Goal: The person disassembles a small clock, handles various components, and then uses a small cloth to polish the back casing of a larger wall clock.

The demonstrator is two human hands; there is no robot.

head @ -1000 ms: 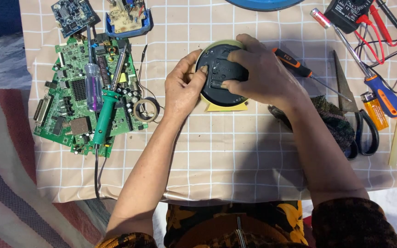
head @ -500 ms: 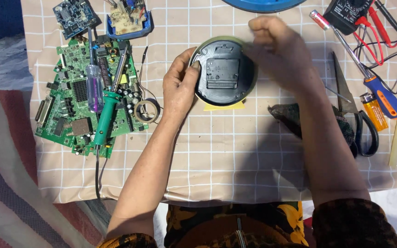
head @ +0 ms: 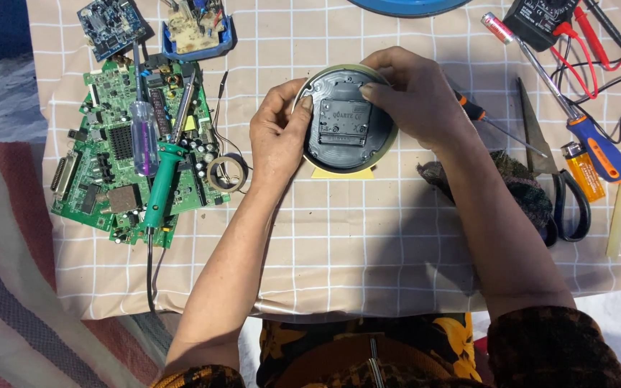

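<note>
A round clock (head: pixel 344 122) lies face down on the checked cloth, its dark back and square movement box showing, rim pale green-yellow. My left hand (head: pixel 278 133) grips its left rim, thumb on the back edge. My right hand (head: pixel 412 97) rests over the upper right rim, with fingertips touching the top of the movement box. A yellow piece peeks out from under the clock's lower edge.
Green circuit boards (head: pixel 120 158) lie at left with a green soldering iron (head: pixel 158 183), a purple-handled screwdriver (head: pixel 143 136) and a solder coil (head: pixel 226 172). To the right are scissors (head: pixel 551 179), an orange-blue screwdriver (head: pixel 598 147), a lighter (head: pixel 583 172), a dark cloth (head: pixel 519 187) and a multimeter with red leads (head: pixel 540 18).
My right hand lifted off the clock's back toward the top, then came back down onto the upper right rim. The left hand has kept its grip on the left rim.
</note>
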